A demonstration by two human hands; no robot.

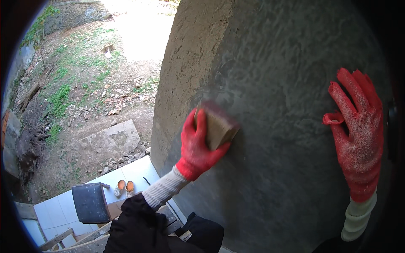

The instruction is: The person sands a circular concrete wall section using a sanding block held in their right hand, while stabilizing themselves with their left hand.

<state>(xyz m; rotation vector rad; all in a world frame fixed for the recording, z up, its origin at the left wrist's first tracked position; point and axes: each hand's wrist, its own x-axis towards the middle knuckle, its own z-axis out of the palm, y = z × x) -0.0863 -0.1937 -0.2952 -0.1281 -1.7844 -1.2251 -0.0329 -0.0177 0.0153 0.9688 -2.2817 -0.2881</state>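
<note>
My left hand [197, 145], in a red-coated work glove with a white knit cuff, grips a brown rectangular block [219, 130] by its sides. The block looks like a sponge or float, slightly blurred, and its far edge is reddish. It lies against the dark grey plastered wall [287, 168], near where the grey coat meets rough brown plaster [192, 50]. Farther right, my right hand [358, 130], in a matching glove dusted with grey, is held up before the wall with its fingers apart and nothing in it. Whether its palm touches the wall is hidden.
Lower left, a dark-seated stool [90, 203] and a pair of shoes [125, 188] stand on white tiles [55, 211]. Wooden planks [90, 240] lie below me. Beyond the tiles are a concrete slab [114, 137], rubble and patchy grass.
</note>
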